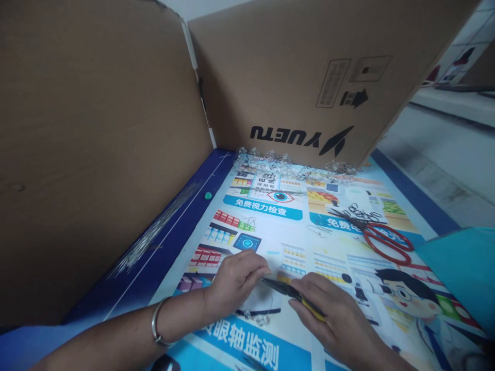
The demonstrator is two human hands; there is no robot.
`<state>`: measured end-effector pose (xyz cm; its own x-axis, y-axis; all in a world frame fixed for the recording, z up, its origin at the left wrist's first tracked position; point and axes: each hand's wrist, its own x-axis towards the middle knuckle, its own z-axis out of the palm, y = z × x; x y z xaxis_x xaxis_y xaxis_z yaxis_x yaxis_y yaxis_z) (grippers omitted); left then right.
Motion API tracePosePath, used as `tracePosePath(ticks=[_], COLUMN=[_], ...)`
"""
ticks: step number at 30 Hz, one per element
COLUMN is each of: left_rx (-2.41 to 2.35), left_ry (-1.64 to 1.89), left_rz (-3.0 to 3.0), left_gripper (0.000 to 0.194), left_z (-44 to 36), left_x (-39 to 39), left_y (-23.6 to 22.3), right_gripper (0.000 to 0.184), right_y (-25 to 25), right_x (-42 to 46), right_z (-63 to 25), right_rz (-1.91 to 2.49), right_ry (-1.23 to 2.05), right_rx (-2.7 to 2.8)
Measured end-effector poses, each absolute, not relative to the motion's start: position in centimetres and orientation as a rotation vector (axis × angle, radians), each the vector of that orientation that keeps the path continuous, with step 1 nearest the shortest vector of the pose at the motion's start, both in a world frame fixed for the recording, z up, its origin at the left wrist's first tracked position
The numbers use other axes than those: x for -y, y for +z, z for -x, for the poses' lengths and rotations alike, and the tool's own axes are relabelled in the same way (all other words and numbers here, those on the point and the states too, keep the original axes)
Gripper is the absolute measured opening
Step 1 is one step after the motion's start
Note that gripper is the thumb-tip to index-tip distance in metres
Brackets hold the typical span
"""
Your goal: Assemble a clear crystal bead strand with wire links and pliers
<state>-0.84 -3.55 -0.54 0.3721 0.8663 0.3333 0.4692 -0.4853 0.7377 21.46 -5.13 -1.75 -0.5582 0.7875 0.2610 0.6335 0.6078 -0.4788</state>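
Observation:
My right hand (328,314) is wrapped around pliers (284,287) with black jaws and yellow-and-black handles. The plier tips point left and reach right up to the fingertips of my left hand (240,273). That left hand is closed in a pinch, and its fingers mostly hide what they grip. Below it a thin wire with clear beads (263,319) curves down over the printed sheet (290,263); it seems to run up to the pinch. A silver bangle (155,323) circles my left wrist.
Red-handled scissors (389,242) lie at the right beside several small dark rings (359,212). Clear beaded pieces (270,162) line the foot of the cardboard wall (290,77). Straight thin wires (154,226) and a small green lump (208,196) lie at left.

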Motion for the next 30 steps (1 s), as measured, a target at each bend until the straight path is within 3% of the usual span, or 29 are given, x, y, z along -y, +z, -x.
tracePosePath(ticks=[9, 18, 30], left_rx=[-1.141, -1.152, -1.021], left_ry=[0.998, 1.025, 1.085], left_rz=[-2.069, -1.991, -1.962], left_gripper=[0.018, 0.019, 0.019], left_z=[0.79, 0.83, 1.10], left_x=[3.60, 3.44, 3.34], left_y=[-0.67, -0.44, -0.18], right_gripper=[0.027, 0.019, 0.020], right_y=[-1.40, -0.89, -1.29], right_x=[5.39, 4.82, 5.31], right_z=[-21.26, -21.55, -21.45], right_rz=[1.166, 1.231, 1.122], right_ry=[0.518, 0.826, 0.762], right_rx=[2.381, 2.319, 2.329])
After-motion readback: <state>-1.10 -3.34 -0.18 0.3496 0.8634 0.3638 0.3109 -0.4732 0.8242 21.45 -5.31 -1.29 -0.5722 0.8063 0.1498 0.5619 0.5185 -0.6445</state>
